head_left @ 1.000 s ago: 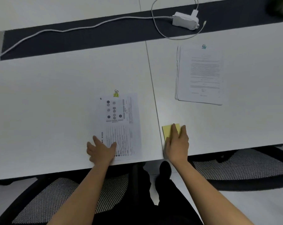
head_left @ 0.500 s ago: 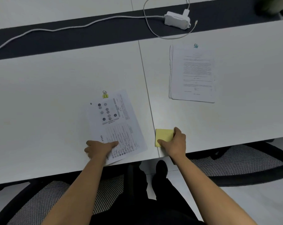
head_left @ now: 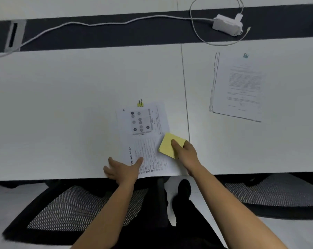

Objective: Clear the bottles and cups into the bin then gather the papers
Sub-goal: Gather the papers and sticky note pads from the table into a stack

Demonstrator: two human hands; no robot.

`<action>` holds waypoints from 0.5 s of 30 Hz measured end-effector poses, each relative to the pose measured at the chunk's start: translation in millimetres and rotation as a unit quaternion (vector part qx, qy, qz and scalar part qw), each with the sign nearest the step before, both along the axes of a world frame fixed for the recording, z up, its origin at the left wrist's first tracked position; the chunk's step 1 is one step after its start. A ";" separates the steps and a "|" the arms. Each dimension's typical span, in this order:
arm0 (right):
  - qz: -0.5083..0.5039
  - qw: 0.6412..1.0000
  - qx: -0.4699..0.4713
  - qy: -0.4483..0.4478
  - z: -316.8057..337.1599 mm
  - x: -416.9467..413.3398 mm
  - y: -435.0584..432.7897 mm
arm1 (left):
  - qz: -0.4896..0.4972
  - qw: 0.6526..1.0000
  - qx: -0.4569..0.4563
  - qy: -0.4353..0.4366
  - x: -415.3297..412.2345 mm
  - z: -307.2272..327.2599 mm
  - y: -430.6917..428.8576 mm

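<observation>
Touching near-left corner of printed sheet (head_left: 144, 139) with spread left hand (head_left: 122, 170); pinching yellow note pad (head_left: 167, 147) over sheet's right edge with right hand (head_left: 187, 156), above desk (head_left: 62, 105).

Wide desk (head_left: 53, 114) room left of printed sheet (head_left: 144, 141)

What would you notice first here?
The bright yellow sticky pad, which the right hand pinches over the printed sheet at the near edge of the table. The left hand rests flat on that sheet's near corner. A clipped stack of papers lies farther off to the right.
</observation>
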State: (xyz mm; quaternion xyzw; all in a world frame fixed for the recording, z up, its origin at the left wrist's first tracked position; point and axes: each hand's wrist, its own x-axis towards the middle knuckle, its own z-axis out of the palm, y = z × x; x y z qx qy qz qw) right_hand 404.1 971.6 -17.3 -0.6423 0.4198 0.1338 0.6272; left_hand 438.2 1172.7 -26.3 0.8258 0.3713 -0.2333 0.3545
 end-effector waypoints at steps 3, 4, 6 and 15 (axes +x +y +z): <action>0.107 0.991 -0.085 -0.013 -4.2 5.4 19.6 | -0.001 1.000 -0.009 -0.020 -6.5 3.4 3.4; 0.117 0.988 -0.099 -0.017 -6.5 4.3 23.7 | -0.001 1.000 -0.011 -0.013 -7.8 4.6 6.4; 0.113 0.991 -0.071 0.001 -4.7 0.9 28.1 | 0.050 0.998 -0.049 0.004 -9.2 4.5 15.7; 0.080 0.996 -0.047 0.014 9.7 -7.6 31.2 | 0.088 0.970 -0.225 -0.023 -0.6 28.4 32.9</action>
